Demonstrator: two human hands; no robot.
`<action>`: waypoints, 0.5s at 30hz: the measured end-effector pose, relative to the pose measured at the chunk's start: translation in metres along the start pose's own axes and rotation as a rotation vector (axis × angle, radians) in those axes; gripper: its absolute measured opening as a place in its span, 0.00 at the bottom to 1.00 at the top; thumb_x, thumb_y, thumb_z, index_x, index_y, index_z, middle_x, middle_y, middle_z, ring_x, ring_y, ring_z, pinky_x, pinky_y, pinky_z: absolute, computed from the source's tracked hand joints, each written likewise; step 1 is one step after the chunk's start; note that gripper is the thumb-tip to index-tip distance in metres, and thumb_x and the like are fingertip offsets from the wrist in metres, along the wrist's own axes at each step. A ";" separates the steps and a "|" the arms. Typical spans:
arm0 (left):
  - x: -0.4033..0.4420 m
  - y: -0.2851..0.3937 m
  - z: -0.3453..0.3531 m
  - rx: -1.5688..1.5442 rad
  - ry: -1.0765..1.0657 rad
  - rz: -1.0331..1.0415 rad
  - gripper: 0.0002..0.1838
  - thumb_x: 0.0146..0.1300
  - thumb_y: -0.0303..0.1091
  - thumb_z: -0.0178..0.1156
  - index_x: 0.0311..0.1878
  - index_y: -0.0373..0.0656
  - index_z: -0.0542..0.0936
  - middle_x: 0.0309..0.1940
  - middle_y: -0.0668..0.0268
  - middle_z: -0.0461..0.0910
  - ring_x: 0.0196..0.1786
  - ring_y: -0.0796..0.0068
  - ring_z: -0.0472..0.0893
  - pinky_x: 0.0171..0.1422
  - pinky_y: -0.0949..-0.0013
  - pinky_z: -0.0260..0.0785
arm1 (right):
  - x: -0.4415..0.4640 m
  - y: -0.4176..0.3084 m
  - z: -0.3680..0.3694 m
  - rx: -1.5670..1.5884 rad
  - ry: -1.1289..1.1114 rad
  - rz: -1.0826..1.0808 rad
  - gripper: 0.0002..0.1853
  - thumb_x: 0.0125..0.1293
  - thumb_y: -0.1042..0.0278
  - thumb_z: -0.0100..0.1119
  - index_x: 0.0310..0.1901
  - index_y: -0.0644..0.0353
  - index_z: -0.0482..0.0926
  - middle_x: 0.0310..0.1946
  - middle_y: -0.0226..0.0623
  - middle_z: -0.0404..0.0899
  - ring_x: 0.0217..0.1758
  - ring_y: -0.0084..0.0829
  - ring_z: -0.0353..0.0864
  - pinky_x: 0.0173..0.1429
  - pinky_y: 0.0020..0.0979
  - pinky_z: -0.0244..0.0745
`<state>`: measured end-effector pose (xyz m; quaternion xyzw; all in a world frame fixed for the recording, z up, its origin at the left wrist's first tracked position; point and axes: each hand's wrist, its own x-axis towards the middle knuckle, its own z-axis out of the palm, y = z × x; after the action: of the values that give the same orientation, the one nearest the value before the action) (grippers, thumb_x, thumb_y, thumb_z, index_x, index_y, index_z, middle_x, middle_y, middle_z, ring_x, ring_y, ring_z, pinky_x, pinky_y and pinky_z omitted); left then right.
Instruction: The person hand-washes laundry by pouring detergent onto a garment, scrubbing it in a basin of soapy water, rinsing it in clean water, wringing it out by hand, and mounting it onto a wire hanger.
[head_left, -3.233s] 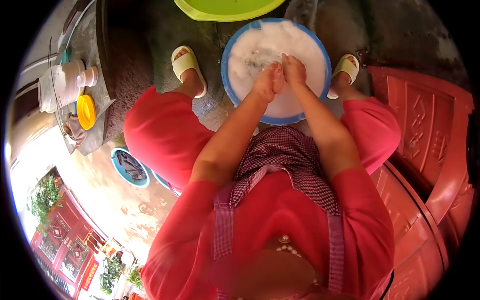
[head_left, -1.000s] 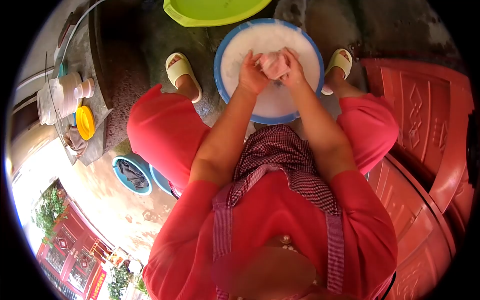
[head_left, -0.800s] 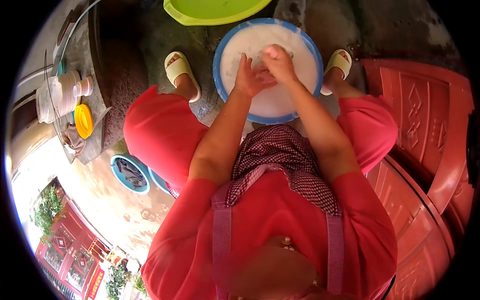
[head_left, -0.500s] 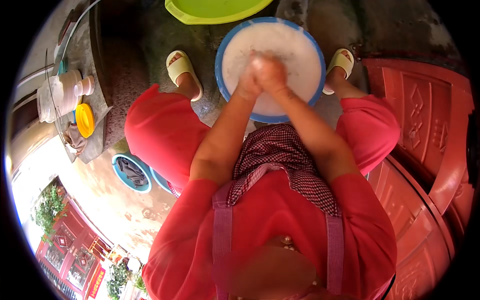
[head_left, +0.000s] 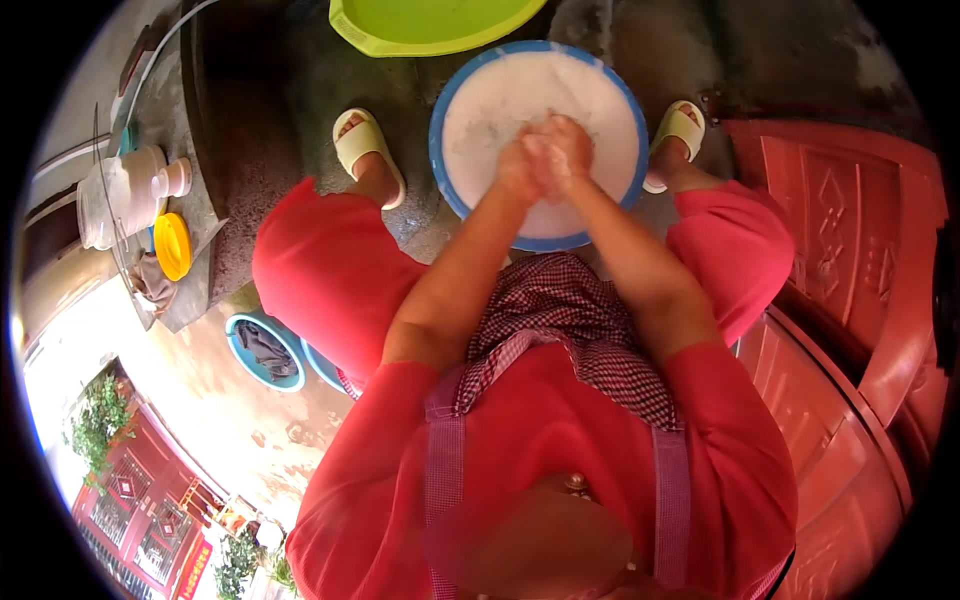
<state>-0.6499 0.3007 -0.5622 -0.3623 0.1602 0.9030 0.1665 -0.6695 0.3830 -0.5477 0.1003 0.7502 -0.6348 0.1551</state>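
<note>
A round basin (head_left: 437, 130) with a blue rim stands between my feet, filled with white suds (head_left: 500, 90). Over its middle, my left hand (head_left: 522, 170) and my right hand (head_left: 568, 152) are pressed against each other, wet and foamy. Their fingers are curled in. Something pale and pinkish shows between the palms, but blur and foam hide what it is. Both forearms reach forward over a checked apron (head_left: 545, 300).
A lime-green tub (head_left: 430, 45) lies beyond the basin. To the left are a blue bucket (head_left: 235, 345) with dark cloth (head_left: 265, 350), a yellow bowl (head_left: 173, 247) and plastic containers (head_left: 115, 205) on a ledge. A red carved door (head_left: 830, 230) stands at the right.
Both hands have shifted a little right and nearer to me over the suds. They have turned against each other, so more of the pale area between them shows.
</note>
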 end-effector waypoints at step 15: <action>0.092 0.027 -0.093 0.382 -0.659 0.552 0.20 0.62 0.53 0.44 0.44 0.47 0.74 0.43 0.61 0.76 0.50 0.63 0.74 0.56 0.58 0.66 | 0.036 0.031 0.012 0.156 0.098 -0.168 0.20 0.61 0.59 0.48 0.50 0.63 0.71 0.44 0.43 0.73 0.48 0.35 0.71 0.55 0.32 0.65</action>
<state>-0.6681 0.2553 -0.6862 0.0368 0.3525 0.9347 0.0256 -0.6908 0.3753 -0.5908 0.0798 0.7111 -0.6963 0.0563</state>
